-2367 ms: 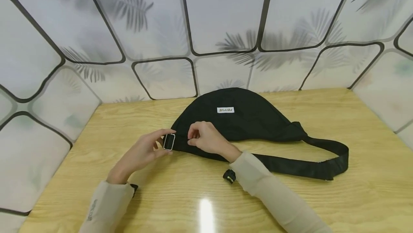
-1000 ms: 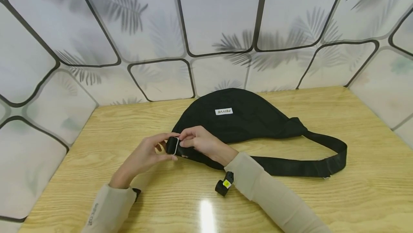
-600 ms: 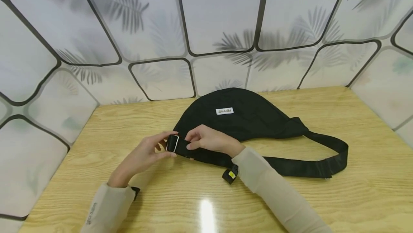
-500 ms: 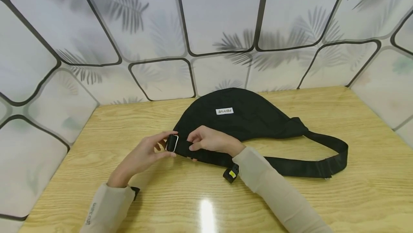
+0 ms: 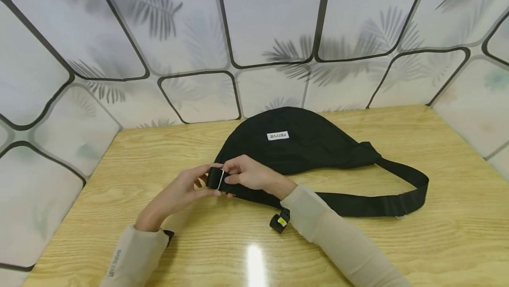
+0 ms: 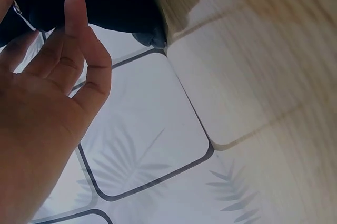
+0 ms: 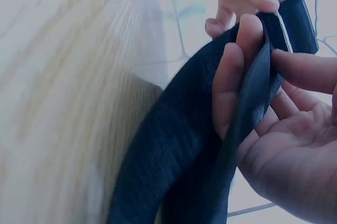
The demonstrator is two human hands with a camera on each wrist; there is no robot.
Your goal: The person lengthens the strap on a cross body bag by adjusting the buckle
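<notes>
Close to the far edge of the surface (image 5: 135, 154), about midway between its left and right edges, lies the black bag (image 5: 294, 152), its curved side toward that far edge; its white label (image 5: 278, 135) is upside down; the strap (image 5: 374, 205) leaves the bag's right end, bends near the right edge, and returns leftward below the right sleeve (image 5: 338, 234). At the bag's left end, the left hand (image 5: 188, 185) extends obliquely from the near edge, forefinger above and thumb below; its grip pinches the metal-framed buckle (image 5: 221, 179) between these two, while the other fingers are bent; the right hand (image 5: 252, 174) extends from the right part of the near edge, pointing leftward, knuckles upward; its grip grasps the strap just beside the buckle, thumb against it, two fingers curled between the strap's layers.
</notes>
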